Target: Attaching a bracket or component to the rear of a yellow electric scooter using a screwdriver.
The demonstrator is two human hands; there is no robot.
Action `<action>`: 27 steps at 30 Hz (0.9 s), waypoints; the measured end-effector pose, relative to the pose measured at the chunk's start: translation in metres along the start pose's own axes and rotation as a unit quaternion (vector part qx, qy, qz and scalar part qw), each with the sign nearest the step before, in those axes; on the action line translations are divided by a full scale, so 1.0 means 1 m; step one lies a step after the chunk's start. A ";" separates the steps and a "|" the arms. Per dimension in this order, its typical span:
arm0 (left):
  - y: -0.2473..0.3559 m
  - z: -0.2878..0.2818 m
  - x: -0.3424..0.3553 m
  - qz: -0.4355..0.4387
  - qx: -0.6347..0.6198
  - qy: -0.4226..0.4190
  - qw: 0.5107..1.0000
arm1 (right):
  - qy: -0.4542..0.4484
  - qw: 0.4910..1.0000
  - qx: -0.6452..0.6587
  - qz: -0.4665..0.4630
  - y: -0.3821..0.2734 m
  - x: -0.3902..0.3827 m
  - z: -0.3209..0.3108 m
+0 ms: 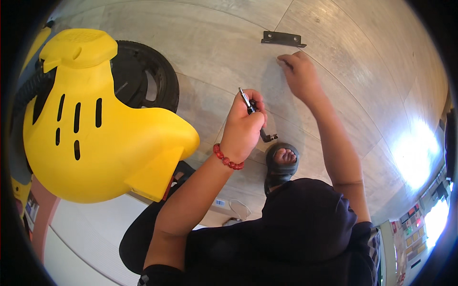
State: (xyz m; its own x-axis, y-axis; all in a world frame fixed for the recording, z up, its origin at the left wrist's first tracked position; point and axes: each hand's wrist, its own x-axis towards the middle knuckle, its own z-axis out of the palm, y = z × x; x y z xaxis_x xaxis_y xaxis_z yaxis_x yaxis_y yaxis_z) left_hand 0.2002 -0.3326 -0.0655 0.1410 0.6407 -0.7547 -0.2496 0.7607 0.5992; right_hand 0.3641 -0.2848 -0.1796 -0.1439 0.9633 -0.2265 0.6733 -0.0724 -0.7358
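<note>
The cover (119, 143) is yellow with black slots (77, 117). Right of the cover: silver-and-black tool (245, 99), red bracelet (225, 160), black bracket (282, 39), dark sandal (282, 170), greyish wood-grain floor (214, 38). Beside it, a black wheel (129, 74).

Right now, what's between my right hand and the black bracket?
In the head view, only a narrow strip of bare floor shows between your right hand and the bracket.
</note>
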 end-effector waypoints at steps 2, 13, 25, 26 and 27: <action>-0.013 -0.009 0.007 -0.005 -0.046 0.001 0.999 | -0.008 1.000 0.002 0.030 -0.001 -0.003 0.016; -0.018 -0.003 0.036 0.014 -0.182 0.019 0.983 | -0.040 0.984 0.161 0.064 -0.022 -0.008 -0.008; -0.004 0.004 0.058 0.105 -0.212 -0.008 0.972 | -0.224 0.908 0.342 0.089 -0.047 -0.031 -0.035; -0.005 0.002 0.060 0.092 -0.238 0.006 0.967 | -0.223 0.908 0.343 0.089 -0.043 -0.032 -0.036; -0.006 0.000 0.063 0.080 -0.264 0.020 0.961 | -0.194 0.905 0.368 0.087 -0.038 -0.034 -0.037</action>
State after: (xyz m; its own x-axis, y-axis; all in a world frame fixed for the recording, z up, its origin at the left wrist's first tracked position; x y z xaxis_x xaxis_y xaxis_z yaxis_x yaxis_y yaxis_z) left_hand 0.2110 -0.2968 -0.1163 0.0265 0.7326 -0.6802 -0.7177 0.4876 0.4972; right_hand 0.3699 -0.3056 -0.1203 -0.4224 0.7673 -0.4825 0.0655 -0.5051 -0.8606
